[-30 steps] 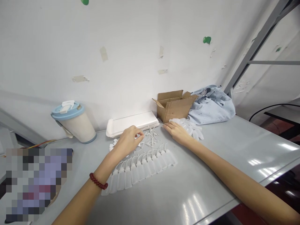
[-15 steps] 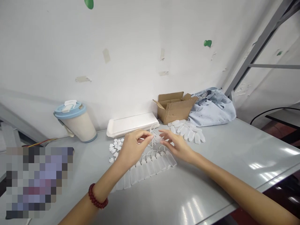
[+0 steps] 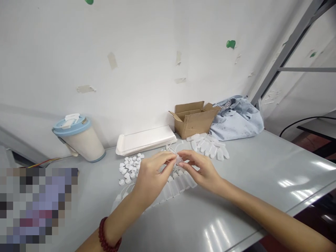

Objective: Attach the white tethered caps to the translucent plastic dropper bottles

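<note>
Head view: both hands meet over the middle of the grey table (image 3: 231,218), fingertips close together. Right hand (image 3: 203,169) grips a small translucent bottle (image 3: 179,160) between thumb and fingers; only part of it shows, rest hidden by the fingers. Left hand (image 3: 154,174) has thumb and forefinger pinched closed right at the bottle. Thin white strands (image 3: 172,149) sit just behind those tips; can't tell if the left pinch has hold of one. Dark red coiled band (image 3: 103,236) on the left wrist.

Below the hands, a row of translucent bottles (image 3: 172,188) lies side by side on the table, partly covered by the left hand and forearm. Curved strands show at the necks toward the row's left end.

White caps (image 3: 130,168) scattered left of the left hand. Loose bottles (image 3: 207,145) piled beyond the right hand, in front of an open cardboard box (image 3: 198,123). Light blue cloth bundle (image 3: 237,121) right beside the box. Flat white stack (image 3: 147,139) against the wall, left of the box. Lidded cup (image 3: 88,143), blue top, pale body, stands farther left. Pixelated patch at lower left, contents unreadable.
</note>
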### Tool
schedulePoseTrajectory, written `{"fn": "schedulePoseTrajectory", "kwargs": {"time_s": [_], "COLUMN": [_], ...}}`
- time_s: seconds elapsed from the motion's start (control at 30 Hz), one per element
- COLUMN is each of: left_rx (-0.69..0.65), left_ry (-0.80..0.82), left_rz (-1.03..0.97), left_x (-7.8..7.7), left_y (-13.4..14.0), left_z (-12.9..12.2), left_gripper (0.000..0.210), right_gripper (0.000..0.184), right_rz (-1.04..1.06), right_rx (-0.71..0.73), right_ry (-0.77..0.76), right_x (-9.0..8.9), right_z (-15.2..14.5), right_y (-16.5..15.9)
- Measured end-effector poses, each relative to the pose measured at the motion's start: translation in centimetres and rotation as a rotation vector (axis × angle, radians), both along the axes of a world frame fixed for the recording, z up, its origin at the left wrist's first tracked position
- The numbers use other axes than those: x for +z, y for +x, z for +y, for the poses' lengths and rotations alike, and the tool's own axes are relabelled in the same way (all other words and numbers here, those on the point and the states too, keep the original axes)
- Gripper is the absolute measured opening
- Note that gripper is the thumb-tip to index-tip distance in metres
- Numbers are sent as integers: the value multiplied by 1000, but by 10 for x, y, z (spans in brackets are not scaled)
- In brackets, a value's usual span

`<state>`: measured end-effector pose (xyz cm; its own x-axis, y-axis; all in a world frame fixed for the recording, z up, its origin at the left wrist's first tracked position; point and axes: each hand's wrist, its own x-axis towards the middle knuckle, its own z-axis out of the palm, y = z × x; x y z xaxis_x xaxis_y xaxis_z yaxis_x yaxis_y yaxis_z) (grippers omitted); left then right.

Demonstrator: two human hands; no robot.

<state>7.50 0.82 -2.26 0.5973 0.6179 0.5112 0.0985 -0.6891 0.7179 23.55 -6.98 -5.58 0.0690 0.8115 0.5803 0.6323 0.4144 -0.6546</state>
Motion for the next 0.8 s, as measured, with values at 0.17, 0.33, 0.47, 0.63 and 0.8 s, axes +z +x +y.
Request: {"fn": "schedulePoseTrajectory", "kwargs": {"time_s": [0.17,0.33,0.47,0.63,0.8], "left_rx": [-30,-69,-87,-14,78], "left_ry": [370,376,309,362,485], "left_rz": [-4,153,260,206,158], "left_x": [-8,-14,-16,-17,-20], "left_y": [1,2,4,7,9], "left_z": [-3,-2,-3,-8,-12], "left_gripper": [21,30,34,30,38], "right_gripper": [20,19,28,28,25], "right_rz": [141,385,559,596,619], "right_rx": [8,18,40,46,67], "right_ry": [-80,-186,-286,-331,-322], "right_x": [3,1,2,7,12], "right_z": [-1,3,7,7,4], "right_y": [0,2,5,6,4]}}
